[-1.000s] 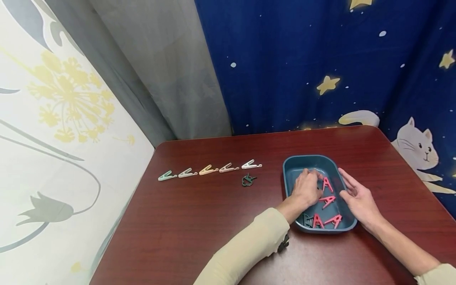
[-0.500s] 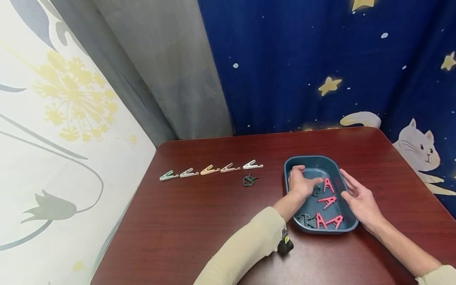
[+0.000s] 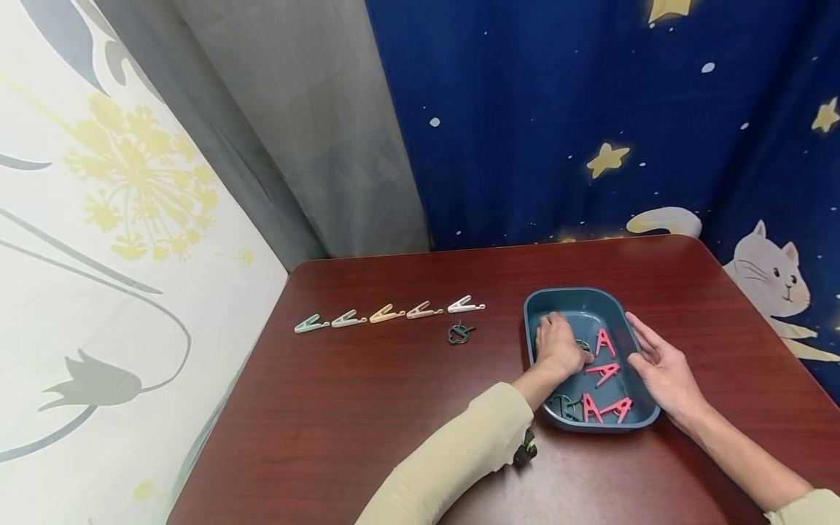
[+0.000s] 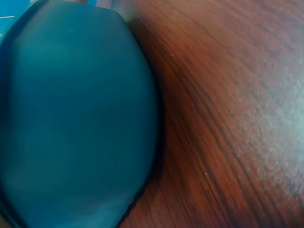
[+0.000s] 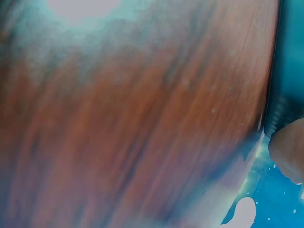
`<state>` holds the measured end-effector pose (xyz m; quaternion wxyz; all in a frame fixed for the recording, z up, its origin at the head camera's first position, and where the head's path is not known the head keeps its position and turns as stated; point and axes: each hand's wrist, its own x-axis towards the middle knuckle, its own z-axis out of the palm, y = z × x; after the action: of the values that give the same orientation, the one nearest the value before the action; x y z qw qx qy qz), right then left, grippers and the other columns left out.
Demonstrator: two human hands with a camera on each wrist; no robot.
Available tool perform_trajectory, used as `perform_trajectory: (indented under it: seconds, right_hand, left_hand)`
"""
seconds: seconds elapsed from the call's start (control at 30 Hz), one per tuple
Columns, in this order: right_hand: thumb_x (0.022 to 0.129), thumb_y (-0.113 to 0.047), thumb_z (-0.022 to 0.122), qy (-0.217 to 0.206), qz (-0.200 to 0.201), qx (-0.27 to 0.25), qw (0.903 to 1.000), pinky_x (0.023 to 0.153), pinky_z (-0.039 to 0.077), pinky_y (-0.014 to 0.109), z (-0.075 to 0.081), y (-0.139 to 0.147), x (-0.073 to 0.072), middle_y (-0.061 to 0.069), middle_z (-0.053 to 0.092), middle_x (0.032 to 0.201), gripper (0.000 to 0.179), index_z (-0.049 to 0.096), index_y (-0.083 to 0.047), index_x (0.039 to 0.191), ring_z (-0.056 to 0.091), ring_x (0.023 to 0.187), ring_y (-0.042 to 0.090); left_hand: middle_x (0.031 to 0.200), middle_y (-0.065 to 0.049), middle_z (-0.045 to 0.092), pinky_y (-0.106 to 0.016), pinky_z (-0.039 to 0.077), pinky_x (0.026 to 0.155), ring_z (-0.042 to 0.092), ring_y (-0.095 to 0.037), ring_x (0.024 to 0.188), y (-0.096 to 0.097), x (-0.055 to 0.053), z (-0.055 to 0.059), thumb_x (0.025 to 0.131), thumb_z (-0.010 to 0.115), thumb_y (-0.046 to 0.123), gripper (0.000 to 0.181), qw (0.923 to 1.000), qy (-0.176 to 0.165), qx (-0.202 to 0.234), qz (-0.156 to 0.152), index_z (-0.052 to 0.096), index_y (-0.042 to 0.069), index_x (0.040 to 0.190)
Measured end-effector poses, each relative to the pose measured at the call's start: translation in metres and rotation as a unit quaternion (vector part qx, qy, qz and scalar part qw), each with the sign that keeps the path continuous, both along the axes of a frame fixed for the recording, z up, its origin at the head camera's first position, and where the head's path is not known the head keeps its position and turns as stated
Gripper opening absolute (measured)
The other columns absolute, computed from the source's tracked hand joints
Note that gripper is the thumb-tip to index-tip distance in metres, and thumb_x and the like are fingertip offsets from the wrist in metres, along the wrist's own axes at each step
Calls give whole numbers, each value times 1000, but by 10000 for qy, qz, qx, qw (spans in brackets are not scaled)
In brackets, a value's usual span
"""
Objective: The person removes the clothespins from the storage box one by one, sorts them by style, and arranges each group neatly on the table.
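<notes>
A dark blue plastic tray (image 3: 646, 421) stands on the right part of the table. My left hand (image 3: 558, 346) reaches into it, the fingers pointing down along its left side. A dark green clip (image 3: 582, 344) shows partly beside that thumb; what the fingertips touch is hidden. At the right wall, my right hand (image 3: 666, 368) holds the tray, thumb over the rim and fingers outside. Several pink clips lie inside, one pink clip (image 3: 604, 341) near the left thumb. Dark green clips (image 3: 563, 407) lie in the near left corner. The left wrist view is filled by the tray wall (image 4: 80, 118).
A row of pale clips lies at the back left, from a mint clip (image 3: 310, 324) past an orange clip (image 3: 386, 313) to a white clip (image 3: 466, 304). Below the white one lies a dark green clip (image 3: 460, 332). Curtains (image 3: 525, 124) hang behind the table (image 3: 367, 408).
My left hand's fingers first drew back to the tray's left wall with the thumb spread, then bent down into the tray. My right hand stays at the rim.
</notes>
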<state>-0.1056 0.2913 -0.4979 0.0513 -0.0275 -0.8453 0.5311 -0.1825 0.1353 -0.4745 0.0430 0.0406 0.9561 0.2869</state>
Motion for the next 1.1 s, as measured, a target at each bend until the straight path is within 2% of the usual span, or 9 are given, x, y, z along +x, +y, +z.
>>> perform_trajectory:
  seconds: [0.1,0.2,0.3,0.4,0.63,0.87,0.93,1.0,1.1]
  right_hand:
    - [111,-7,50,-35,-2,-4,10000,83,50,7,0,0,0,31,35,163,68,19,-15,171,44,138,58]
    - [111,-8,50,-50,4,1,10000,83,49,7,0,0,0,31,35,163,68,19,-15,171,43,139,58]
    - [111,-8,50,-50,14,13,10000,83,50,8,0,0,0,31,35,162,68,19,-15,171,44,139,58]
    - [111,-7,50,-12,16,40,10000,83,49,7,0,0,0,32,35,162,67,20,-13,171,44,138,57]
    - [110,-6,50,24,-3,65,10000,84,48,6,-1,0,-1,31,36,162,68,20,-14,171,45,139,56]
    - [110,-7,51,70,-20,125,9999,83,48,6,-1,0,0,32,37,160,67,22,-13,170,47,139,53]
    - [111,-8,51,105,1,89,9999,83,49,6,-2,0,0,33,37,160,66,22,-12,170,56,138,38]
    - [111,-8,51,160,34,32,9999,83,50,7,-2,0,1,34,37,159,66,22,-12,170,61,133,17]
    - [111,-7,52,221,66,-32,9997,83,50,7,-2,1,1,35,37,159,66,23,-11,170,57,122,-5]
  left_hand:
    - [115,-2,64,-25,48,103,61,-15,112,-1,-1,-3,74,100,31,67,9996,161,-24,-229,63,11,126]
    - [99,8,69,-23,49,97,64,-9,103,-3,-3,-6,76,99,27,49,9986,251,219,-410,69,16,114]
    - [81,18,70,-22,50,91,66,-3,93,-5,-3,-8,77,99,23,36,9971,196,592,-444,73,20,102]
    - [72,19,68,-21,50,91,65,0,86,-5,-3,-7,77,99,22,29,9959,105,775,-445,77,21,95]
    - [69,20,66,-23,48,83,58,3,76,-7,-1,-1,76,99,28,18,9935,76,1046,-446,82,28,81]
    - [79,21,71,-24,50,77,62,5,81,-8,-3,0,80,96,30,16,9842,37,1762,-158,83,33,88]
    - [84,20,75,-22,52,76,66,6,85,-8,-3,0,82,95,31,18,9787,22,2049,-85,83,36,94]
    - [88,17,78,-20,54,73,69,6,83,-8,-2,1,85,92,29,20,9680,-28,2510,-64,82,36,101]
    - [94,11,79,-23,61,70,74,-1,79,-9,-1,3,92,86,19,24,9353,-235,3524,-236,81,31,111]
